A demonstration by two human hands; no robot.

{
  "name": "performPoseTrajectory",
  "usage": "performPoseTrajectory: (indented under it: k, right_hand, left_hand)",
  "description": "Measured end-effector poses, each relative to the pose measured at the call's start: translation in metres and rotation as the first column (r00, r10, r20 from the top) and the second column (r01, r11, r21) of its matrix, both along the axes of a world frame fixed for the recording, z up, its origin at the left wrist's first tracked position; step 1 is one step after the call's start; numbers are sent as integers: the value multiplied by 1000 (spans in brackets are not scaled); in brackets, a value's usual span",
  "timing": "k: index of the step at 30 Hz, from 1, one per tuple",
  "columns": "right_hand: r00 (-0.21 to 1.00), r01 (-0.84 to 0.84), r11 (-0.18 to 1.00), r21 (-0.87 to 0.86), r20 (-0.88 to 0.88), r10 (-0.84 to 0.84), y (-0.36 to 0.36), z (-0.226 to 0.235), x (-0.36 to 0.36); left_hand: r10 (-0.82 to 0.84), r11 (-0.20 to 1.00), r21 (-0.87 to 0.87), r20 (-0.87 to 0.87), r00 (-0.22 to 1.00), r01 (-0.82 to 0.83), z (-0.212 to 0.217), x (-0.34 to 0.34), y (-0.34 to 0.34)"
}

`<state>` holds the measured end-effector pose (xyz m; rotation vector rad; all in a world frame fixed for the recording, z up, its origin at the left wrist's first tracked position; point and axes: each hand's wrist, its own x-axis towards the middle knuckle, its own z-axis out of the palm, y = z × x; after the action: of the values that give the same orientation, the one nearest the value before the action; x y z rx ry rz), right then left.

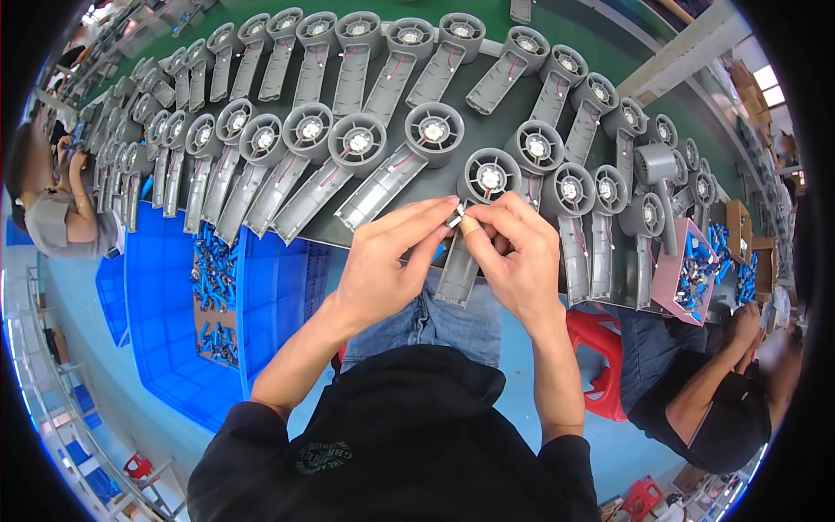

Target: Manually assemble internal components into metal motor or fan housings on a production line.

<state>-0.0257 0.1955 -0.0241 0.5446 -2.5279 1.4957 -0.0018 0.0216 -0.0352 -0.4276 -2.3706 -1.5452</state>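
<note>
Head view: a small silvery metal part [455,217] is pinched between the fingertips of the left hand [383,261] and the right hand [515,252], both closed on it from either side, held just above the near edge of the dark green conveyor belt [452,178]. Directly beneath lies a grey plastic fan housing with a round fan head and long open handle [474,222], its handle overhanging the belt edge toward the lap, judged so for easy reach. Further grey housings [348,148] are laid in packed rows across the belt, leaving little free surface. A blue plastic crate [174,296] is seen at left; a pink bin [674,278] and a co-worker's arm [704,383] at right.
</note>
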Motion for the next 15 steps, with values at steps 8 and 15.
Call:
performPoseTrajectory:
  k: [8, 15]
  right_hand:
    - [1000, -17, 1000, 23, -19, 17, 0, 1, -4]
    - [998, 0, 999, -33, -58, -2, -1, -1, -6]
  left_hand:
    - [-77, 997, 25, 2, 997, 77, -2, -5, -6]
    - [-96, 995, -36, 15, 995, 96, 1, -7, -9]
